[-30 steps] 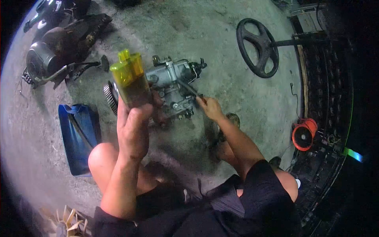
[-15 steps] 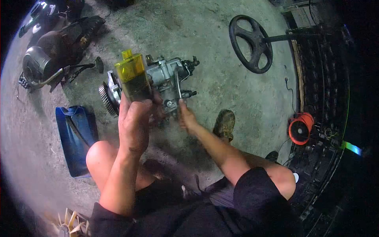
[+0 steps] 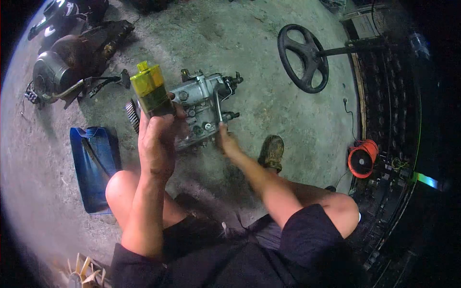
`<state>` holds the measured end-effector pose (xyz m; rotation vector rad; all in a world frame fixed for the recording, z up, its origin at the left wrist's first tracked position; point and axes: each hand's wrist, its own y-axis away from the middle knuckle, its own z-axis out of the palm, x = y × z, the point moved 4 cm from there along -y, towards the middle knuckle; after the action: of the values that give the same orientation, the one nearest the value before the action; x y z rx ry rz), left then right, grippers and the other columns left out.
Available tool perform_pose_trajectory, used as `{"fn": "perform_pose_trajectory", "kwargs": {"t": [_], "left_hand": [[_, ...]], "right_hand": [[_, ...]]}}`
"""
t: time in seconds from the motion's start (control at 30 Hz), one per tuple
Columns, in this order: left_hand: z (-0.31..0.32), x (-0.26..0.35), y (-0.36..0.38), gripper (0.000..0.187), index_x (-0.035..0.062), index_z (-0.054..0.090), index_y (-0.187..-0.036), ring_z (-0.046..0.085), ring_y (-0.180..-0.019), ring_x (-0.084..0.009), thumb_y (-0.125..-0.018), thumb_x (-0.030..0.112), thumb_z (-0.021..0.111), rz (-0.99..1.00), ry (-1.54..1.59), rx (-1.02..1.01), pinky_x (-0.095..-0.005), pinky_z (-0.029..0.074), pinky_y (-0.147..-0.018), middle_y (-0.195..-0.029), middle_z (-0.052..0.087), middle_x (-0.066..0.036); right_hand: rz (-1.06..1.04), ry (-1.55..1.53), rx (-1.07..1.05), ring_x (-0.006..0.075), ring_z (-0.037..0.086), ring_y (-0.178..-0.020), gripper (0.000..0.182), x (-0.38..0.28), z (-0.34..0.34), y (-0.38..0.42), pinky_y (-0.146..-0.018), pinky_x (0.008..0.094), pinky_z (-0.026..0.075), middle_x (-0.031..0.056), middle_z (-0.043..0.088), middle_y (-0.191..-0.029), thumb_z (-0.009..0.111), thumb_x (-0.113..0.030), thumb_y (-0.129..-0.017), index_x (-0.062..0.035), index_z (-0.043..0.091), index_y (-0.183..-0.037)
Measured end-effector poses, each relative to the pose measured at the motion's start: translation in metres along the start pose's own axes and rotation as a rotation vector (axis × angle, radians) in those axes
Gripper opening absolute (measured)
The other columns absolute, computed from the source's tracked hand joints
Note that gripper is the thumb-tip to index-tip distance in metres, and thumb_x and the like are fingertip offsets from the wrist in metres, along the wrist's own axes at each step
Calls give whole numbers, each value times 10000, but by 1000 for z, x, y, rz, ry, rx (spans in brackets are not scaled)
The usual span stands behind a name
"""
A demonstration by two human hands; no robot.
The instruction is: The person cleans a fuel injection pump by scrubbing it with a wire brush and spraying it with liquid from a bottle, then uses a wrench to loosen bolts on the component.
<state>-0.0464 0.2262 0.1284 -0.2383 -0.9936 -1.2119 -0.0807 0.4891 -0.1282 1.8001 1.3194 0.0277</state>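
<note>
My left hand (image 3: 157,134) is raised in front of the pump and closed round a vape (image 3: 151,89) with a yellow see-through top, a short mouthpiece and a dark lower part. Behind it on the floor lies a silver metal fuel injection pump (image 3: 192,93), with a toothed gear (image 3: 131,116) at its left end, partly covered by that hand. My right hand (image 3: 227,143) grips the lower end of a slim wrench (image 3: 219,109), whose upper part lies against the pump's right side. The wrench's far tip is hard to make out.
A cut blue plastic container (image 3: 93,177) stands left of my knee. Dark machine parts (image 3: 62,65) lie at upper left. A steering wheel (image 3: 303,57) on its column is at upper right, an orange round device (image 3: 363,159) at right. A yellowish fan (image 3: 84,276) sits at lower left.
My left hand has shifted left with the vape, which leans further left, showing more of the pump. The right hand stays on the wrench in nearly the same place.
</note>
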Motion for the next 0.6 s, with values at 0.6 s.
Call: {"fn": "perform_pose_trajectory", "kwargs": {"t": [0.6], "left_hand": [[-14, 1, 2, 474, 2, 521, -1269, 557, -830, -187, -837, 198, 531, -53, 45, 5, -317, 467, -733, -992, 590, -103]], "right_hand": [[-9, -132, 110, 492, 638, -956, 934, -46, -12, 45, -875, 536, 467, 340, 655, -881, 369, -755, -931, 123, 685, -906]]}}
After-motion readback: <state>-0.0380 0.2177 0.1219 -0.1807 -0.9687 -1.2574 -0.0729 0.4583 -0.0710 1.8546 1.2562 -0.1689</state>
